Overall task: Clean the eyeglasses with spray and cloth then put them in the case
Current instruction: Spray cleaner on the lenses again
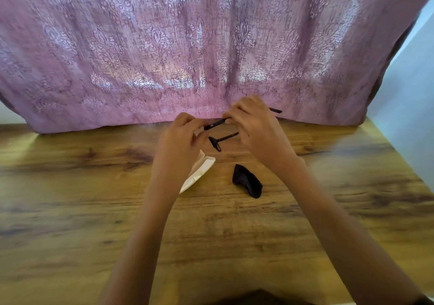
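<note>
Pinching eyeglasses (215, 124) between them: left hand (180, 138), right hand (253, 126) | case (202, 171) and cloth (247, 182) lie nearer

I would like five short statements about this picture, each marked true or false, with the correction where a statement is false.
1. The left hand and the right hand both hold the black eyeglasses above the wooden table. True.
2. The black cloth is gripped in the right hand. False: it lies on the table, apart from both hands.
3. The eyeglasses already lie inside the white case. False: they are held in the air beyond the case.
4. A pink patterned curtain hangs behind the table. True.
5. A spray bottle stands beside the cloth. False: no spray bottle is in view.
</note>
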Demonstrator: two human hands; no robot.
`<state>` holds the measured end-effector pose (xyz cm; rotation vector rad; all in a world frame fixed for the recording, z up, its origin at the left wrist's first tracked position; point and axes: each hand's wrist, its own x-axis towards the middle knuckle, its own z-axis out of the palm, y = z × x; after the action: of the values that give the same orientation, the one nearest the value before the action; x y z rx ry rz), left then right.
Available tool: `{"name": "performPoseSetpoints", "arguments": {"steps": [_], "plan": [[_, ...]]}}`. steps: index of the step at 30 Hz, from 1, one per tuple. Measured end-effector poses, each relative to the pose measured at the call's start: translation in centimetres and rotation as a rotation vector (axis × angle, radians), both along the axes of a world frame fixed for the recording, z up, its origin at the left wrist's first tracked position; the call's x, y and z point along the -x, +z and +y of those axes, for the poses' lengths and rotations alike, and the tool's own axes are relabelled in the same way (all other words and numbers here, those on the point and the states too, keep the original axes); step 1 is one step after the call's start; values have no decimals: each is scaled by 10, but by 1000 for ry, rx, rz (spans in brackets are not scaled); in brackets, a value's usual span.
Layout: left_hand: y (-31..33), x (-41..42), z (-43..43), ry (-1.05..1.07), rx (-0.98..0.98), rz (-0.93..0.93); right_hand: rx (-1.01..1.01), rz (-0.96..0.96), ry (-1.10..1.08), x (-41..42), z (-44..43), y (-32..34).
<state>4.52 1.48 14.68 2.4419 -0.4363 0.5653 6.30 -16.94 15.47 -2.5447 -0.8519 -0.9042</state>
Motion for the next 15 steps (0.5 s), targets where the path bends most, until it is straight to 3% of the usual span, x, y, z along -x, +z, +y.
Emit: {"name": "performPoseSetpoints", "arguments": {"steps": [3,7,11,15], "plan": [[-3,-3,-6,45,-69,13,117,-29,-19,-1,3,-4],[-12,-8,-12,54,-57,-11,108,-147,-1,-1,3,-6],[-24,-18,-7,123,66,10,-184,-305,-87,2,-8,-22],[-43,-23,-1,196,168,31,-405,-124,-306,8,-42,-72]]}}
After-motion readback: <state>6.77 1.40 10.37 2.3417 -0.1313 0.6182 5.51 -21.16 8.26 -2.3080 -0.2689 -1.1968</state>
